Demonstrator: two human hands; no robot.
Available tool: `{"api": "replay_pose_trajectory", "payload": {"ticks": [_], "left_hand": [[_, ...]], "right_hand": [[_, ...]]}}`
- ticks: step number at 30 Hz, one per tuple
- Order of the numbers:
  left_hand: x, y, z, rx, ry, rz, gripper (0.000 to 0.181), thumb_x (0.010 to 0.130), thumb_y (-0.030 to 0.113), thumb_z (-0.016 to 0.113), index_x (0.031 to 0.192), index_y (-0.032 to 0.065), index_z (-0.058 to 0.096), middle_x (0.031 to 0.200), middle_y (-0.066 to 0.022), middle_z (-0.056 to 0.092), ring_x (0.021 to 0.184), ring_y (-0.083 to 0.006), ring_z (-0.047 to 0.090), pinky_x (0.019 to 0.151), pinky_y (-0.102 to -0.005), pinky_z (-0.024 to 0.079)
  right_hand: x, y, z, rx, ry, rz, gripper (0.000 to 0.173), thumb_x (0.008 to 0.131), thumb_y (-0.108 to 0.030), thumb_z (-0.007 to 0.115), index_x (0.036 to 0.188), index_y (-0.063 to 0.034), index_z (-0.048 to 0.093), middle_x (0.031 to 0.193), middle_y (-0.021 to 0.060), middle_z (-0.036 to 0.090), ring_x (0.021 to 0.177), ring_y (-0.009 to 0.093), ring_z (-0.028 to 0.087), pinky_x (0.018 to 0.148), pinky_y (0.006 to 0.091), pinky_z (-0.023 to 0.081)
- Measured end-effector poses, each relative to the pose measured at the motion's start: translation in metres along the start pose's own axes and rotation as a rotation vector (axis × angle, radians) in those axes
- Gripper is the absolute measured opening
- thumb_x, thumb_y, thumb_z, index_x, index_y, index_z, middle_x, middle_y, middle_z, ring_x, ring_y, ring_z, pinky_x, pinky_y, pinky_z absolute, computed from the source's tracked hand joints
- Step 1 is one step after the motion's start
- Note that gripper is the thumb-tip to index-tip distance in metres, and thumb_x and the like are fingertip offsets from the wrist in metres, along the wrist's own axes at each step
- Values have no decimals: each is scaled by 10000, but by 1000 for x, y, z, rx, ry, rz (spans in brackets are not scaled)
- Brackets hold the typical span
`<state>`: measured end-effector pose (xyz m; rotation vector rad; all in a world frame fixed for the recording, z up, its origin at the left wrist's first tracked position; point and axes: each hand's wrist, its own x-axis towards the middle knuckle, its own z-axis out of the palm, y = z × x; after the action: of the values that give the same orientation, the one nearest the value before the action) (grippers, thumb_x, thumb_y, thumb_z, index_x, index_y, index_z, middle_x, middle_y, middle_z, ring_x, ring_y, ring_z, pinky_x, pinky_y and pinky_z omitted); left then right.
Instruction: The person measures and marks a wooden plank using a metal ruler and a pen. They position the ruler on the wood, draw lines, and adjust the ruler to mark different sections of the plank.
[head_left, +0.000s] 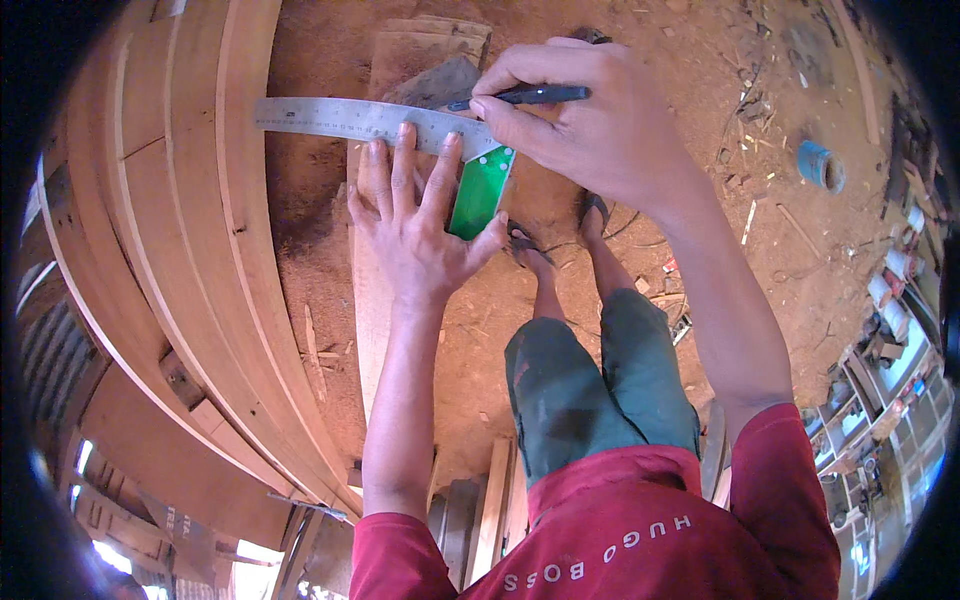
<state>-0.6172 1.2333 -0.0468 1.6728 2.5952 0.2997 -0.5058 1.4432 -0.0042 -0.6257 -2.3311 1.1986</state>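
A try square with a steel ruled blade (315, 118) and a green handle (480, 191) lies across a pale wooden plank (371, 322). My left hand (420, 217) is spread over it, fingertips pressing on the blade and thumb beside the handle. Between the thumb and fingers of my right hand (577, 112) is a dark pen (544, 94). Its tip points left, close to the blade's far edge; whether it touches the wood I cannot tell. The blade's left end reaches the edge of the stacked boards (247, 187).
A dark grey block (439, 81) sits just beyond the blade. Long wooden boards fill the left side. On the dirt floor at right lie a blue can (819, 166), wood scraps and a thin cable (637, 244). Shelving with clutter (862, 397) stands at far right.
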Motion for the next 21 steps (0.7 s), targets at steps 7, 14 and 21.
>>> {"api": "replay_pose_trajectory", "payload": {"ticks": [7, 14, 21], "left_hand": [[-2, -2, 0, 3, 2, -5, 886, 701, 709, 728, 1464, 281, 595, 1637, -143, 377, 1521, -411, 301, 1099, -693, 239], [0, 1, -3, 42, -1, 19, 858, 767, 714, 655, 1452, 199, 615, 1624, -161, 401, 1516, -422, 309, 1104, -652, 272], [-14, 19, -8, 16, 109, 13, 803, 690, 388, 843, 1431, 178, 617, 1464, -127, 568, 1381, -345, 499, 1083, -568, 344]], "right_hand": [[0, -1, 10, -6, -13, 28, 211, 843, -354, 698, 886, -163, 777, 764, 95, 739, 770, 335, 725, 734, 450, 579], [-15, -2, -14, -67, -115, 102, 186, 881, -228, 755, 964, -62, 761, 841, 110, 730, 743, 248, 687, 693, 360, 529], [-101, 38, -80, -101, -209, 559, 228, 984, -237, 636, 947, -24, 709, 775, 107, 666, 678, 203, 642, 667, 337, 511]]}}
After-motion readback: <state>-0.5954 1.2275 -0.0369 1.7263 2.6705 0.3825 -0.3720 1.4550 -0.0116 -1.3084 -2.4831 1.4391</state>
